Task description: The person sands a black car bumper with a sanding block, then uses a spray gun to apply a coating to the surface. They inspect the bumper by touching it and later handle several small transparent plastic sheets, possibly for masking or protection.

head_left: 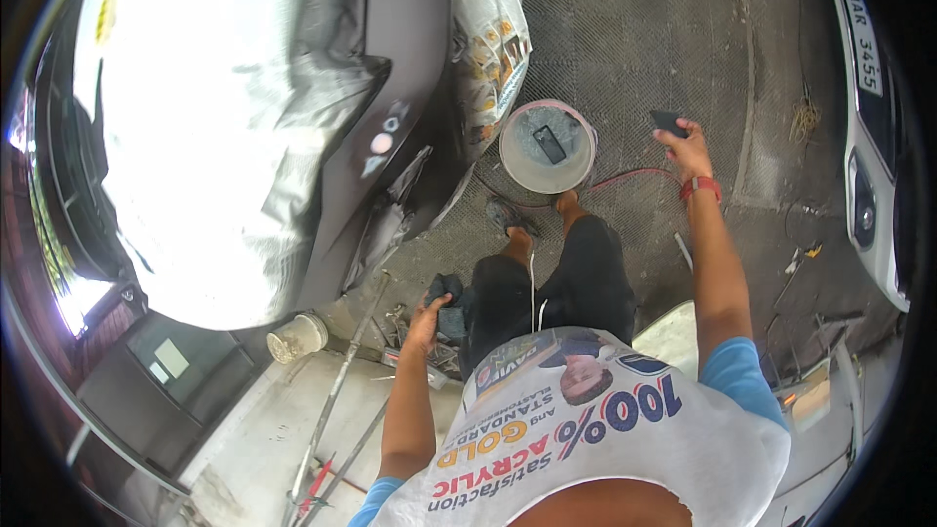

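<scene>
My right hand [688, 151], with a red band at the wrist, is stretched out to the right. It pinches a dark, flat, angular piece of sandpaper [667, 123] between thumb and fingers. Down beside my left thigh, my left hand [423, 325] is closed on a bunched dark grey cloth [448, 303]. In front of my feet stands a pale bucket [542, 179] of cloudy grey water. A dark rectangular block [549, 144] shows in that water. On the left is a grey car body panel [337, 176] with a few light spots, apart from both hands.
Sheets of newspaper [195, 156] mask much of the car. A white car [874, 205] stands at the far right. A red hose [630, 174] runs over the textured floor [644, 29]. Long poles [337, 395] and a small dirty pail [297, 338] are at lower left.
</scene>
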